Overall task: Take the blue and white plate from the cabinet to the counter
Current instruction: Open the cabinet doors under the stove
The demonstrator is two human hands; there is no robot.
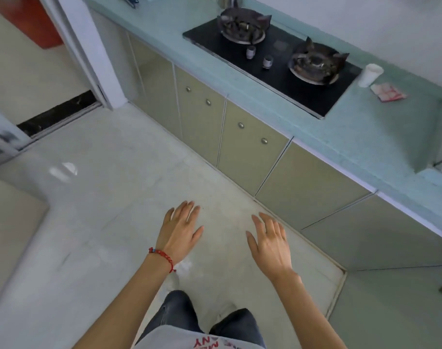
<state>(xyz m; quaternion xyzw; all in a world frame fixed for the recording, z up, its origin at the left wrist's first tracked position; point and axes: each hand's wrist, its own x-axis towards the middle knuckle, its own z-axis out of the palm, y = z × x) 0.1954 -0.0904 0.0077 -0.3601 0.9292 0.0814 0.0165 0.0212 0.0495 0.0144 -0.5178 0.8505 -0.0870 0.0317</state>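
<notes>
Both hands hover low in the frame over the floor, left hand (181,231) and right hand (269,244) spread wide, empty. No plate shows; presumably it sits behind the closed cabinet doors (250,144) mid-frame. Everything remains: open, fetch, set on counter (353,132).

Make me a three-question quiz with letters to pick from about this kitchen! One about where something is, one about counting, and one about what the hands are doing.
1. Where is the white paper cup?
A. on the floor
B. on the pale green counter, beside the black gas stove
C. inside a cabinet

2. How many burners does the stove have?
A. one
B. two
C. four

3. What are the left hand and the right hand doing?
A. both open, holding nothing
B. both carrying a plate
C. pulling a cabinet door

Answers:
1 B: the cup stands on the counter by the stove's end.
2 B: two burner rings show.
3 A: the fingers are spread over the floor, and no plate is in view.
</notes>
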